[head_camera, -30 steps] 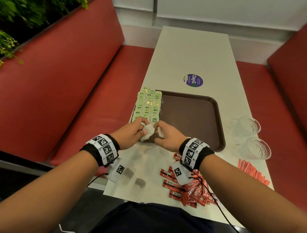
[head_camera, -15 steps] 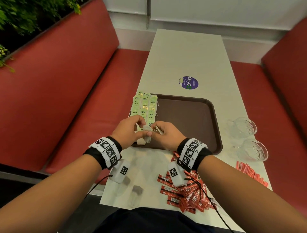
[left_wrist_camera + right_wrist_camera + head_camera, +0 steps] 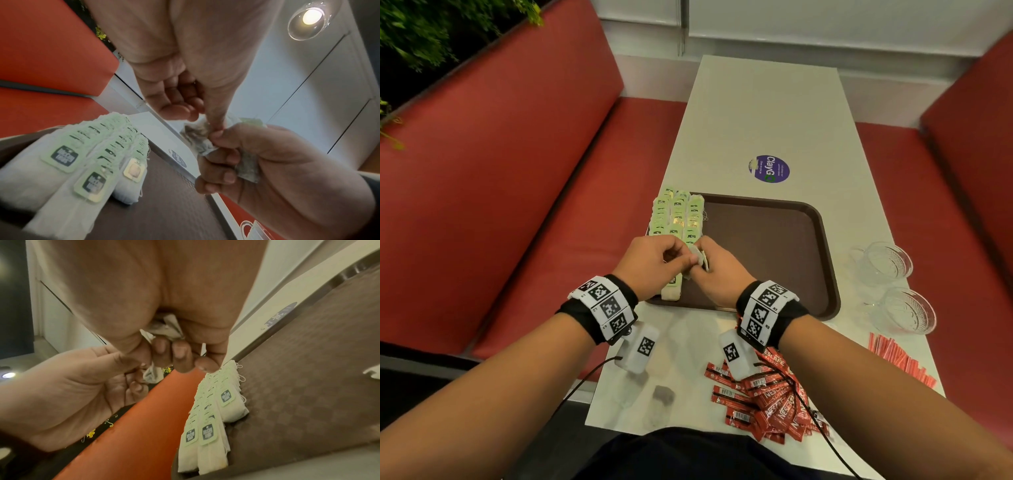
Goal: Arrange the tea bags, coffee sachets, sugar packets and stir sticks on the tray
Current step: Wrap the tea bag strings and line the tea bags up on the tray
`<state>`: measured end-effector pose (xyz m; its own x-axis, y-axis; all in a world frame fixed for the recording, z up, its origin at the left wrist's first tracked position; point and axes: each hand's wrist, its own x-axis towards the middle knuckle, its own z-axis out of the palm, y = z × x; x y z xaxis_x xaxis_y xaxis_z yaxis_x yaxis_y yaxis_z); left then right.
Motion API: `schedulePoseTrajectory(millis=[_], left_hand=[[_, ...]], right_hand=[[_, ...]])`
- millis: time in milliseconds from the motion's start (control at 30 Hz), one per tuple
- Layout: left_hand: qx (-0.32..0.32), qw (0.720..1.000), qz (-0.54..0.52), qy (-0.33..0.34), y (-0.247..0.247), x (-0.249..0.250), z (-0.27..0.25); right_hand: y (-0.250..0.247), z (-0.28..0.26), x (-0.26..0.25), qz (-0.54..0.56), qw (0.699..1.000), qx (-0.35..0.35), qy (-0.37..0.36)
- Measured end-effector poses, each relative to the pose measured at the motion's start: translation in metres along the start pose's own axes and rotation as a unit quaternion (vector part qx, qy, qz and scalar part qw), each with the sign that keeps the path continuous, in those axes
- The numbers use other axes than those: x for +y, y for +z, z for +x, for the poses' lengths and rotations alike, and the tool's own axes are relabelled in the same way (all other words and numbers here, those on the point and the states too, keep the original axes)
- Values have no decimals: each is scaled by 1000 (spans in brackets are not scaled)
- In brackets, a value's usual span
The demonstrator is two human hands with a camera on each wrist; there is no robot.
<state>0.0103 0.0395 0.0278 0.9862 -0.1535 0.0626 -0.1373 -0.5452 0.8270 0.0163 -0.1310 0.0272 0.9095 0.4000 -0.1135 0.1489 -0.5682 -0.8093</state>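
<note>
A brown tray [image 3: 774, 240] lies on the white table. Rows of white tea bags with green tags [image 3: 676, 214] [image 3: 68, 162] [image 3: 216, 426] overlap along its left side. My hands meet just above the tray's near left corner. The right hand [image 3: 709, 270] [image 3: 216, 162] [image 3: 174, 356] grips a small crumpled bunch of tea bags [image 3: 246, 167] [image 3: 164, 328]. The left hand [image 3: 674, 255] [image 3: 205, 120] [image 3: 135, 369] pinches one tea bag [image 3: 698, 256] [image 3: 199, 138] at the edge of that bunch. Red coffee sachets [image 3: 767, 401] lie heaped by the table's near edge.
Two glass bowls [image 3: 887, 262] [image 3: 904, 310] stand to the right of the tray, with a row of thin red sticks [image 3: 897, 359] nearer to me. A purple sticker [image 3: 769, 169] lies beyond the tray. Red benches [image 3: 517, 205] flank the table.
Both hands have stayed above the tray's near left corner and drawn closer together. The left fingers now pinch a bag right at the right hand's bunch.
</note>
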Motion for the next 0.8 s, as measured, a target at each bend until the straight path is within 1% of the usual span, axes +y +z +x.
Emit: schedulePoseTrajectory(millis=[167, 233, 300, 400, 467, 533, 600, 667, 733, 800], left_hand=[[-9, 1000, -19, -3, 1, 2, 3], [-7, 1000, 8, -3, 0, -1, 5], [-1, 999, 45, 0, -4, -2, 6], [-15, 997, 76, 25, -9, -1, 7], [-24, 993, 102, 59, -11, 1, 8], [-13, 988, 128, 90, -11, -1, 12], [-8, 982, 155, 107, -9, -5, 17], [-18, 982, 162, 95, -4, -10, 21], [-32, 987, 148, 55, 2, -16, 25], [-60, 987, 150, 6, 9, -23, 30]], right_hand=[[-3, 2, -1, 4, 1000, -22, -7], [-6, 1, 0, 5, 1000, -24, -13], [-9, 2, 3, 18, 1000, 0, -14], [-13, 5, 13, 17, 998, 55, -8], [-11, 8, 18, -16, 998, 56, -11], [-7, 10, 20, -41, 998, 43, -18], [-3, 11, 24, -48, 998, 35, -16], [-2, 12, 28, -51, 998, 28, -4], [-3, 11, 33, -66, 997, 20, 15], [-6, 9, 42, -77, 996, 15, 47]])
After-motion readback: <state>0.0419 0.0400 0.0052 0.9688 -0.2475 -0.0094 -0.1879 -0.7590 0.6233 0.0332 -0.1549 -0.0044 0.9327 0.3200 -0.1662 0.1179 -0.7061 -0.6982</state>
